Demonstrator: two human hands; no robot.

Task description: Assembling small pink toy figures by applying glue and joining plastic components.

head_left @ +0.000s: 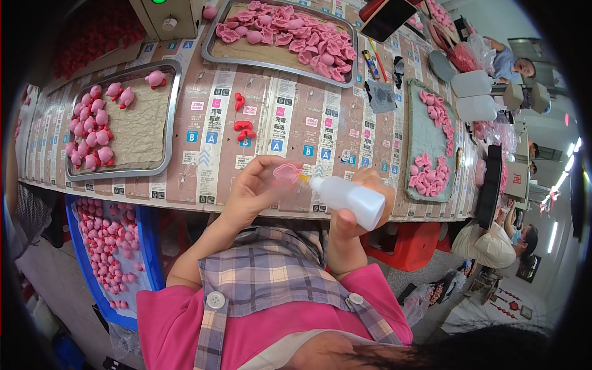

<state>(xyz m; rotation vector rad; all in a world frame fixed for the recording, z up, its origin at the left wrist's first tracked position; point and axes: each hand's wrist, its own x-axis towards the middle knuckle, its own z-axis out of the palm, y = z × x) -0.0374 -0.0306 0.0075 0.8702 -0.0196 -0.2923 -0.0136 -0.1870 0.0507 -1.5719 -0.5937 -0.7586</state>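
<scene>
2 hands are over the patterned table (213, 169), near its front edge. L hand (251, 182) pinches thin pink pc (285, 174) btwn thumb & fingers; pc's a bit blurred. R hand (346, 224) is wrapped round white bottle (353, 198), thumb on near side. Bottle's long axis slants: base lower R, twd the person; yellow nozzle (303, 177) upper L, aimed at pink pc. Can't tell if they touch. Beyond L hand, red pcs (245, 132) lie on table; tray (148, 142) w/ pink-&-red figures (92, 132) farther L.
</scene>
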